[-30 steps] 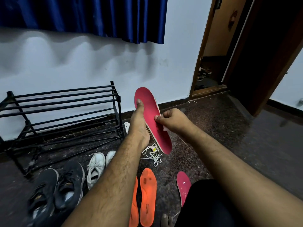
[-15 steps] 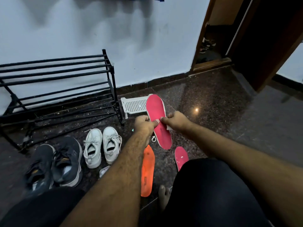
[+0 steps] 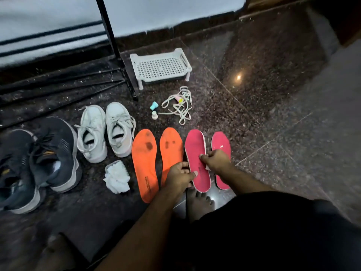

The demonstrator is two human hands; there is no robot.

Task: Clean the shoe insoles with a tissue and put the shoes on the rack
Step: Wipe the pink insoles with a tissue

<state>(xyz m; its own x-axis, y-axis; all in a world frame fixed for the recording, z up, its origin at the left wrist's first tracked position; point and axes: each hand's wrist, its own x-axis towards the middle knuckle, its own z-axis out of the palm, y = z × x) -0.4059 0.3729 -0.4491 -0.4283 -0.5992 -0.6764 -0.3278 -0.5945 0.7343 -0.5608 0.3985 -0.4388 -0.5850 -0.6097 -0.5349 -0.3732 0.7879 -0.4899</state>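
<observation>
Low in the frame's centre, a pink insole (image 3: 196,159) is pinched at its edges by the left hand (image 3: 180,176) and right hand (image 3: 215,161), beside two orange insoles (image 3: 144,163).

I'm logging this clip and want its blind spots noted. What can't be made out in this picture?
- Rack, head view: cut off by the top and left edges; upper shelves unseen.
- Tissue under the right hand: only a sliver shows against the pink insole.
- Right pink insole: middle hidden by that hand.
- Print on the orange insole: too small to read.
- Dark shoes: blurred, partly cut off at the left edge.
</observation>
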